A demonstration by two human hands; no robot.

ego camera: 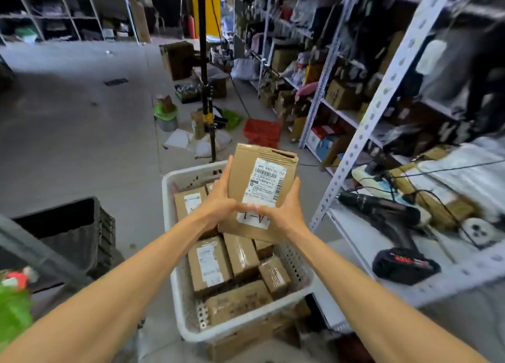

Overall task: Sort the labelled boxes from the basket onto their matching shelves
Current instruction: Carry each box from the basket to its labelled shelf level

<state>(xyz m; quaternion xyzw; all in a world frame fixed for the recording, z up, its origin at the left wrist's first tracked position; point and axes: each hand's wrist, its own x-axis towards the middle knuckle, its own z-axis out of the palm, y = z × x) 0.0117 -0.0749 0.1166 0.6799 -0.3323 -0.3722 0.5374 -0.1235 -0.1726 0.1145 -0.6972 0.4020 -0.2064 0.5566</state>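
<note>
I hold a brown cardboard box (261,182) above the white perforated basket (246,327). It carries a shipping label and a white tag reading A-1, seen upside down. My left hand (218,198) grips its left side with fingers up along the edge. My right hand (281,207) grips its lower right side, thumb across the A-1 tag. Several more labelled cardboard boxes (210,267) lie packed inside the basket below. The white metal shelving (388,95) stands to the right.
A cordless drill (393,226) with cables lies on the low shelf at right. A black crate (68,229) sits left of the basket. A black stand pole (205,76), a red basket (262,133) and loose packages clutter the floor ahead.
</note>
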